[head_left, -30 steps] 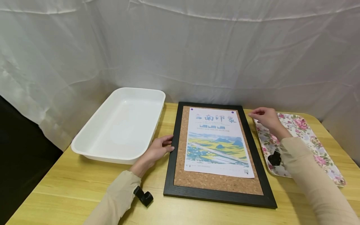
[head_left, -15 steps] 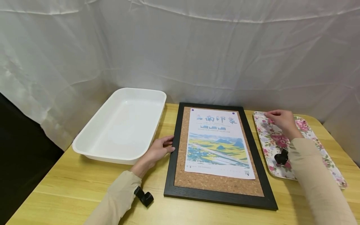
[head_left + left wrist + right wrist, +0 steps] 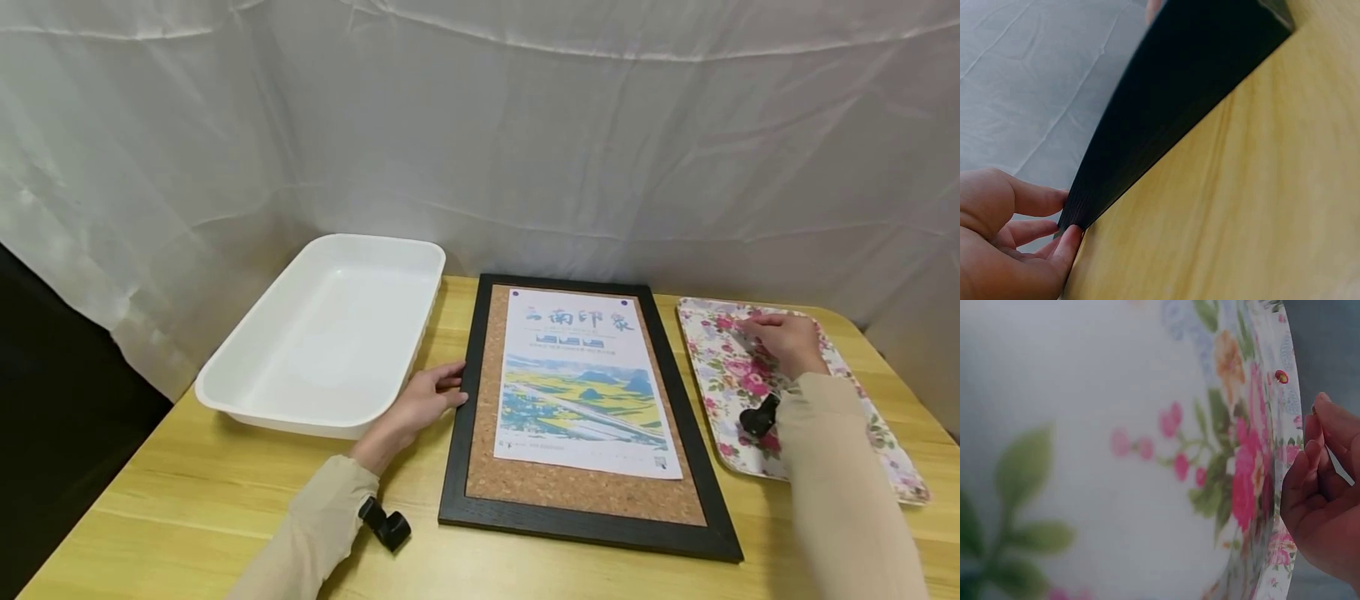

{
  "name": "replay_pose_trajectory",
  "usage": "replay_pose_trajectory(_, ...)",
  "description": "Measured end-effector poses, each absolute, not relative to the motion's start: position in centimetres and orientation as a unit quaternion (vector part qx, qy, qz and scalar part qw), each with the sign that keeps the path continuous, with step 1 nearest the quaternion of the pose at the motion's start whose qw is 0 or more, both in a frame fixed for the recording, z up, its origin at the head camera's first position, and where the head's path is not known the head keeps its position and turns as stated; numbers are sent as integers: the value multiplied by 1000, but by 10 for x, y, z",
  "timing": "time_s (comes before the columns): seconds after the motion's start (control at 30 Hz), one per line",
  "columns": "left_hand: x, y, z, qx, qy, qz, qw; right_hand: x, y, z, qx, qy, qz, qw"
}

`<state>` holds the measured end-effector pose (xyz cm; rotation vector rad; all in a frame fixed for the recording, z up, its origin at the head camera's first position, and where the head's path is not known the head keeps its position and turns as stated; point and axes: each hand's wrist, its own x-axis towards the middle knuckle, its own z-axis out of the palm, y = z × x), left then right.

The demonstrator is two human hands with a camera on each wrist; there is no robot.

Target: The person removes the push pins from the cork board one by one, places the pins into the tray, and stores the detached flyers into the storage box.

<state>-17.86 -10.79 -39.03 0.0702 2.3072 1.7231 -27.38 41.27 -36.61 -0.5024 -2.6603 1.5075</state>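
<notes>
In the head view a black-framed cork board (image 3: 588, 498) lies on the table. A printed landscape poster (image 3: 585, 392) sits on it, with a purple pin (image 3: 515, 293) and another purple pin (image 3: 624, 302) at its top corners. My left hand (image 3: 423, 398) touches the frame's left edge, its fingers fairly straight. The left wrist view shows fingertips and thumb against the black frame (image 3: 1141, 112). Over the floral tray (image 3: 720, 392) is my right hand (image 3: 791, 342), thumb and index finger together. A tiny gold-coloured thing (image 3: 1314, 409) shows at those fingertips; its kind is too small to make out.
A deep white tray (image 3: 322, 333) stands left of the board, its near right corner close to my left wrist. Behind everything hangs a pale grey curtain (image 3: 555, 142). The table (image 3: 187, 500) is light wood.
My right hand has moved right, from beside the board's upper right edge to over the floral tray, its fingertips still pinched. The left hand stays at the frame's edge.
</notes>
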Motion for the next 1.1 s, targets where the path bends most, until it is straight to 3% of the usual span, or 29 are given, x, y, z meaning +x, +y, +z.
replay_pose_trajectory(0.67, -179, -107, -390, 23, 793, 595, 130, -280, 406, -378, -149, -915, 375, 34)
replay_pose_trajectory(1.1, -178, -107, -390, 18, 792, 596, 129, -280, 407, -377, -167, -901, 401, 2)
